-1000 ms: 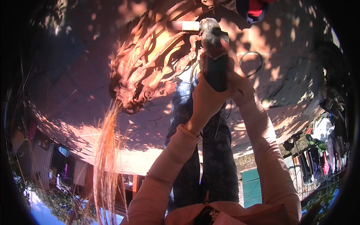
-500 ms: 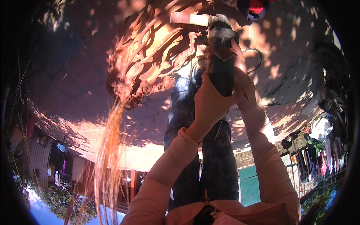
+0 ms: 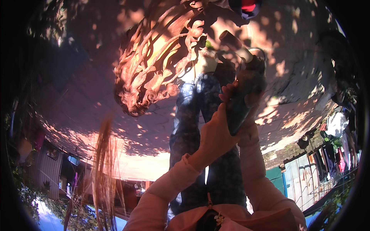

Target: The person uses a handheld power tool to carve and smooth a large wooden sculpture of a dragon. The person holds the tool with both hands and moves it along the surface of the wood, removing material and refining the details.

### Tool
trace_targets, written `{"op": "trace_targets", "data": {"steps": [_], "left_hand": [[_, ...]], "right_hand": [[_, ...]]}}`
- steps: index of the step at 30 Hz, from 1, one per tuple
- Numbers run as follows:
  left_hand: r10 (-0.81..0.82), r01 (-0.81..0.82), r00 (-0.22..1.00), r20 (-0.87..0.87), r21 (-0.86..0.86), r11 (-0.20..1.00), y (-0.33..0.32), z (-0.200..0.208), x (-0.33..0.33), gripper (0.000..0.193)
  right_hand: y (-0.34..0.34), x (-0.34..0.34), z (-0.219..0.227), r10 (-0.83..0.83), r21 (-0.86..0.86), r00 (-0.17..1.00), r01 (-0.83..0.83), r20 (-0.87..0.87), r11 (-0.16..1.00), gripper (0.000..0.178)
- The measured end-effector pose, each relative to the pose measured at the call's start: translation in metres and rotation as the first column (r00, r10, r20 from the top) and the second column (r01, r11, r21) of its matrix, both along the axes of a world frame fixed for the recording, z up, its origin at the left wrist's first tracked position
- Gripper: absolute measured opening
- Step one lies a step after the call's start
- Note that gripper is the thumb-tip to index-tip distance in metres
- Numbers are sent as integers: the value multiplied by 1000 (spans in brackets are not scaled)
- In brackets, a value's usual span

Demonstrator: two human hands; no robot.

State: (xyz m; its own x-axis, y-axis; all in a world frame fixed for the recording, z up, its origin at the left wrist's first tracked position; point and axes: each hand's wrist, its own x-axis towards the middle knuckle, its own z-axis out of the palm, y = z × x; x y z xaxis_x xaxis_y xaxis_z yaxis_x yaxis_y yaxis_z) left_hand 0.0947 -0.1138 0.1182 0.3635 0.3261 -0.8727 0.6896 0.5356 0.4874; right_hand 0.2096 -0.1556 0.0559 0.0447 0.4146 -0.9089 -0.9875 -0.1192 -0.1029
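Note:
A dark power tool that looks like an angle grinder (image 3: 236, 111) is held in both my hands, over my legs. My left hand (image 3: 216, 133) wraps round the rear of its body. My right hand (image 3: 252, 111), mostly in shadow, closes round it nearer the head. From the tool's head sticks a brown and pale cylinder (image 3: 231, 40), pointing up and left. Left of the tool lies a carved wooden piece (image 3: 148, 75) with curling stems and flowers; the cylinder stands apart from it.
A dark cable (image 3: 259, 49) loops near the tool's head. A red and dark blue thing (image 3: 248, 7) sits at the top edge. Reddish strands (image 3: 102, 165) hang at lower left. Clothes (image 3: 335, 161) hang at far right, beside a pale fence (image 3: 300, 173).
Both hands have drawn the tool down, closer to my body, and tilted it to the right. Its cylinder has swung from pointing left over the carving to pointing up-left, away from it.

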Motion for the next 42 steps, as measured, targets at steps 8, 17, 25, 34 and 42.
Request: {"op": "trace_targets", "data": {"steps": [8, 17, 25, 34, 42], "left_hand": [[-99, 114, 977, -191, 68, 991, -20, -1, -15, 106], [-121, 105, 956, -269, -73, 992, -11, -35, -64, 91], [-157, 137, 948, -275, -92, 986, 6, -65, -87, 74], [-79, 61, 963, -257, -76, 995, 10, -69, -92, 76], [19, -29, 966, -258, -35, 999, -6, -61, -102, 75]], "right_hand": [[-41, -26, -48, -29, 325, 952, 132, -304, 937, 84], [-36, -86, -70, -11, 72, 964, 32, -264, 997, 71], [-24, -108, -102, -73, 44, 947, 91, -312, 995, 57], [-19, -111, -116, -66, 73, 942, 95, -328, 993, 51], [-17, -117, -108, 48, 18, 956, -45, -290, 999, 50]]}}
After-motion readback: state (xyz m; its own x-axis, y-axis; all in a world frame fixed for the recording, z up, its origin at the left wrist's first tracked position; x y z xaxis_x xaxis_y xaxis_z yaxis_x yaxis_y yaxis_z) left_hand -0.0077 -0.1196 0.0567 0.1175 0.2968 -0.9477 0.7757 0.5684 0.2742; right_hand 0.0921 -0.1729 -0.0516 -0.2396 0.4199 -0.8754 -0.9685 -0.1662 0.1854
